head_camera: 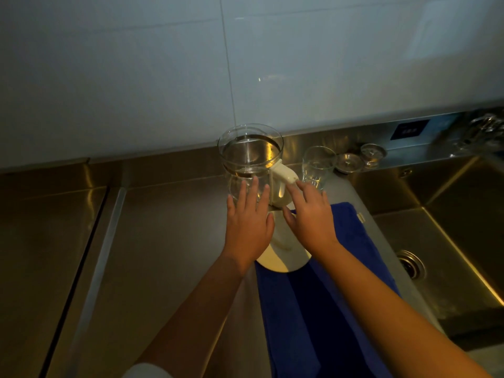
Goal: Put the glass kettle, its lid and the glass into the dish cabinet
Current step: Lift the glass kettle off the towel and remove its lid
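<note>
Two bare forearms come up from the bottom edge of the head view, over a blue towel (321, 296) that hangs down the front of the steel counter (169, 241). Left hand (249, 222) lies flat with fingers spread and straight, its fingertips (255, 181) against the near wall of the glass kettle (251, 156); it grips nothing. Right hand (311, 216) is open as well, palm down, the index finger reaching up to touch the tip of the kettle's white handle (283, 175) (not curled around it).

Between and just under the two wrists, the round white lid (283, 249) rests partly on the towel and partly on the counter. Just beyond the right hand's fingertips stands the glass (317, 166), upright, near the kettle's handle but not touching it. The kettle stands upright with its mouth uncovered, close to the tiled back wall (163, 77).

To the right of the right hand the counter drops off into a steel sink (450, 214), its rim running close beside the towel. Left of the left hand the counter is bare up to a long seam.
</note>
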